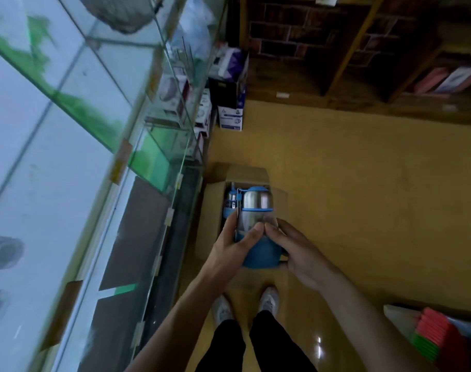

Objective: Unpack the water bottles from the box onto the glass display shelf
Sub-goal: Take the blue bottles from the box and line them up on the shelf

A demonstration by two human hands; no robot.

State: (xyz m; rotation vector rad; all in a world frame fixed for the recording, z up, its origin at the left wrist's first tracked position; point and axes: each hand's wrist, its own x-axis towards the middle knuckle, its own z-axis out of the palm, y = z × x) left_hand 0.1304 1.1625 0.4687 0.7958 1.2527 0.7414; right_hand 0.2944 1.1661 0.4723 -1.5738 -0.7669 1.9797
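While above the box [215, 208], both hands grasp one bottle [257, 224]. Left hand [230, 248] and right hand [299, 253] fingers curl round it. Second bottle [230, 204] lies inside the box.

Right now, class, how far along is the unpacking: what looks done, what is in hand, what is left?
Done: hard to tell; the glass display shelf shows only blurred grey shapes. In hand: the left hand and right hand hold a blue-and-steel water bottle above the open brown cardboard box. Left: setting it on the shelf, then at least one more similar blue-and-steel bottle visible inside the box.
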